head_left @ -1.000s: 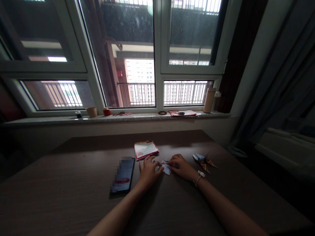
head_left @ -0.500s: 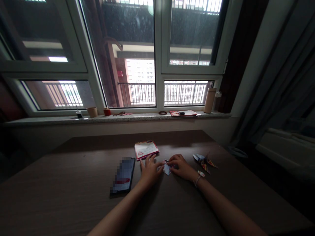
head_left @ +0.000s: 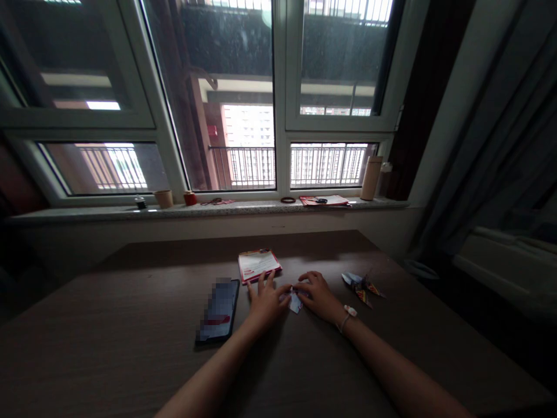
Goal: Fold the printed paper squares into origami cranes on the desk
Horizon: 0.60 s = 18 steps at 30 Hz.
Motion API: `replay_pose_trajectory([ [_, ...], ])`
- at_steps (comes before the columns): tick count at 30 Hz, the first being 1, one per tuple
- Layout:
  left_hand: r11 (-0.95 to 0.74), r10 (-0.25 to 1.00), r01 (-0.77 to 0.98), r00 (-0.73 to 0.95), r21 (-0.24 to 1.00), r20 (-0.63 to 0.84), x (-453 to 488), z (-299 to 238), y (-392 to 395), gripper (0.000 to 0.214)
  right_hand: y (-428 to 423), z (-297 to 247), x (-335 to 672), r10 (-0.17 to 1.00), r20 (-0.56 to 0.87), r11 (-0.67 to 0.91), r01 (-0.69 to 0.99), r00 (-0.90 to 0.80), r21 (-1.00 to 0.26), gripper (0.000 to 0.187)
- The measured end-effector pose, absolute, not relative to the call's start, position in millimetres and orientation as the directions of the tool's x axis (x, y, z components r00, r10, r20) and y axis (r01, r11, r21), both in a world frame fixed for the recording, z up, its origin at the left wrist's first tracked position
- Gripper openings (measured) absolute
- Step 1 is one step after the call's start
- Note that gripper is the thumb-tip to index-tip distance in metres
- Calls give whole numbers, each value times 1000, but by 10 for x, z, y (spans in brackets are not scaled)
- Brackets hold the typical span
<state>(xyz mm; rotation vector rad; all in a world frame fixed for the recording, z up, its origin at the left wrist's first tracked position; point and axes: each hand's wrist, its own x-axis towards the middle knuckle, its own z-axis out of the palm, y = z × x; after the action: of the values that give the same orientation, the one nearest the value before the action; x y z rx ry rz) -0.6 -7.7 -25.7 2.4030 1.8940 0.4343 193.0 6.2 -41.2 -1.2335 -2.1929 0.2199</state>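
A small folded piece of patterned paper (head_left: 295,302) lies on the dark wooden table (head_left: 130,348) between my two hands. My left hand (head_left: 264,303) rests on its left side, fingers spread and pressing, thumb tip on the paper. My right hand (head_left: 319,294) covers its right side with fingers curled down, pinching the paper's top edge. A finished folded paper figure (head_left: 361,285) lies just right of my right hand.
A dark phone (head_left: 218,310) lies left of my left hand. A stack of red-edged paper sheets (head_left: 258,265) sits beyond my hands. The window sill (head_left: 243,209) carries small cups, papers and a tall cylinder (head_left: 371,177). Curtains hang at right.
My hands have shifted slightly on the folded paper; the right hand has slid a little left and forward over it. Nothing else moved.
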Motion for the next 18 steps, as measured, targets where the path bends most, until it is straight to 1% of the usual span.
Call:
replay_pose_trajectory([
  [7,-274,947,954,246,118,206,-4,-224,-91,39,64,-427,1931,823,424,540,751,-377,-381,29],
  [11,-262,950,958,234,116,207,-23,-229,-88,40,52,-418,1920,831,414,523,775,-372,-354,33],
  [18,-232,964,964,209,133,166,-35,-222,-85,41,2,-390,1897,863,365,461,842,-350,-281,35],
])
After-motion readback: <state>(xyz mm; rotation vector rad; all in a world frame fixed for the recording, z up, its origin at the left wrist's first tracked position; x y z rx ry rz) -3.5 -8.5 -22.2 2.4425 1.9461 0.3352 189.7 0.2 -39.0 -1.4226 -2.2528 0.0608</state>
